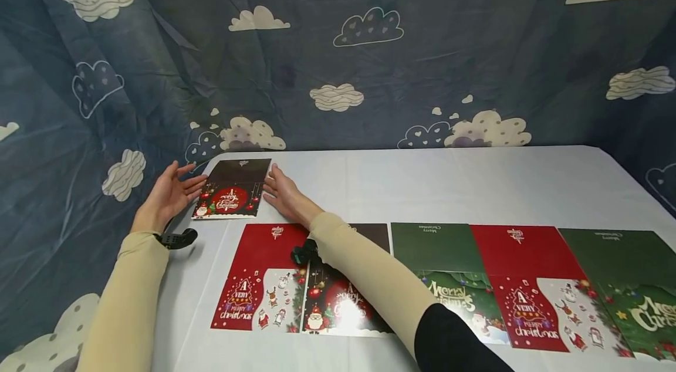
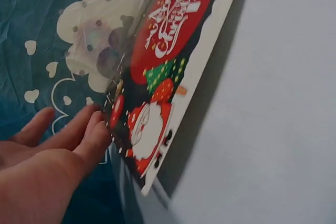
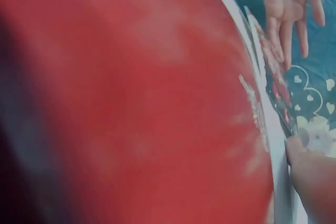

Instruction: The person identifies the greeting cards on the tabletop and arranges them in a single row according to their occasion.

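A dark Christmas card (image 1: 228, 200), unfolded, lies at the far left of the white table in the head view. Its lower half carries a red oval with white lettering and a Santa. My left hand (image 1: 168, 195) is at its left edge, with fingers extended and the fingertips against the card (image 2: 149, 124) in the left wrist view. At the opposite edge, my right hand (image 1: 289, 195) touches the card's right side with lightly bent fingers. Whether more cards lie beneath it cannot be seen.
Nearer me runs a row of unfolded cards: a red card (image 1: 237, 287), a dark card (image 1: 327, 301) partly behind my right sleeve, a green card (image 1: 430, 246), another red card (image 1: 520, 249) and another green card (image 1: 607, 254). A cloud-patterned cloth (image 1: 306, 61) hangs behind the table (image 1: 422, 190).
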Demonstrator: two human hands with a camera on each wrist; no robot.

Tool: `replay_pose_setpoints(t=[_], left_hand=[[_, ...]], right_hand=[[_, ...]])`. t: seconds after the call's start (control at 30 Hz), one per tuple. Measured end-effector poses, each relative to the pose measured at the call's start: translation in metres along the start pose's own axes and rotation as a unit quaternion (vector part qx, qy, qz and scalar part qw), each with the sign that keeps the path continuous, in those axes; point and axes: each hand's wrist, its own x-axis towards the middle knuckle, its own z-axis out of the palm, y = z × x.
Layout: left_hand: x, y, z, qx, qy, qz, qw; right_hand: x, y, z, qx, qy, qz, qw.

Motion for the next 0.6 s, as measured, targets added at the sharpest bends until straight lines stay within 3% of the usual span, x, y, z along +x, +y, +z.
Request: replay_pose_setpoints(t=[0.4,0.6], left_hand=[[0.014,0.002,0.007,0.071,0.07,0.004,0.995],[0.014,0.002,0.004,0.072,0.066,-0.003,0.9952]], right_hand=[[0.006,-0.005,0.005,-0.062,0.0,0.007,0.9981],[0.009,-0.004,0.005,-0.044,-0.012,0.016,0.9988]])
